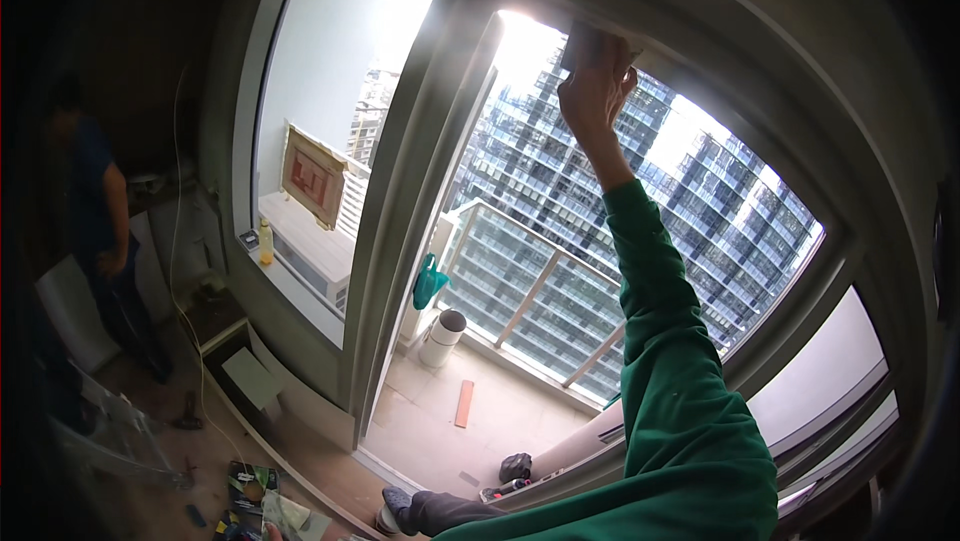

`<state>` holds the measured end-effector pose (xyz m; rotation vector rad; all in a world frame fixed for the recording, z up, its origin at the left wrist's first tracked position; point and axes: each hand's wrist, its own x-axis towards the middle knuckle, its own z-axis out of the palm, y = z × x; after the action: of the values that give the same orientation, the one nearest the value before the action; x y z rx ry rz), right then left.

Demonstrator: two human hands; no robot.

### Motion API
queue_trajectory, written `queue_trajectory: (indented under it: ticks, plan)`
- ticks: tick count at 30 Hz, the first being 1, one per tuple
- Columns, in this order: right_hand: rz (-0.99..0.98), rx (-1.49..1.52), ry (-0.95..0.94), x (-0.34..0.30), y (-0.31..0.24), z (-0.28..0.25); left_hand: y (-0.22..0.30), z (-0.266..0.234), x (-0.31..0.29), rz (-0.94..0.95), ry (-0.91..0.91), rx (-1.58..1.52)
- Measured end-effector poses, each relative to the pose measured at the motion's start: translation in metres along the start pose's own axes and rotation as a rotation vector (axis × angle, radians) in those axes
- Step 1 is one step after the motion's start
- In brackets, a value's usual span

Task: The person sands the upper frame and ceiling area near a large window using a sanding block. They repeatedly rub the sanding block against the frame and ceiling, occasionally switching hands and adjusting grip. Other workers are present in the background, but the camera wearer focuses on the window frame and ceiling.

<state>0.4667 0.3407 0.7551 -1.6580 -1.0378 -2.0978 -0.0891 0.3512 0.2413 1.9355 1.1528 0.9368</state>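
My right hand (pixel 598 86), at the end of a raised arm in a green sleeve, reaches up to the top of the door frame (pixel 690 26). Its fingers are closed around a dark, block-shaped object (pixel 580 49) held against or just beneath the frame's underside. Glare and shadow hide what kind of object it is. At the bottom edge, a small bit of what looks like my left hand (pixel 272 533) shows beside a pale, flat item (pixel 292 515). Its other fingers are out of view, so its grip cannot be made out.
Beyond the doorway, a balcony has a glass railing (pixel 535 271), a white cylindrical bin (pixel 442 339), a teal bag (pixel 430 283) and a reddish strip (pixel 464 403). My foot (pixel 398 507) is near the threshold. A person (pixel 100 221) stands at left; a thin cable (pixel 178 271) hangs nearby. A yellowish bottle (pixel 266 241) stands on the windowsill.
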Motion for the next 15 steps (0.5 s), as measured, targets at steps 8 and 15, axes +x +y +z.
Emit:
queue_trajectory:
  ticks: [8, 15]
  plan:
    - [-0.010, -0.036, 0.046, 0.003, 0.011, 0.017, -0.015, 0.004, 0.015, 0.142, -0.110, 0.402]
    - [0.020, -0.139, -0.045, 0.015, -0.001, 0.004, -0.020, 0.005, 0.017, 0.180, -0.159, 0.532]
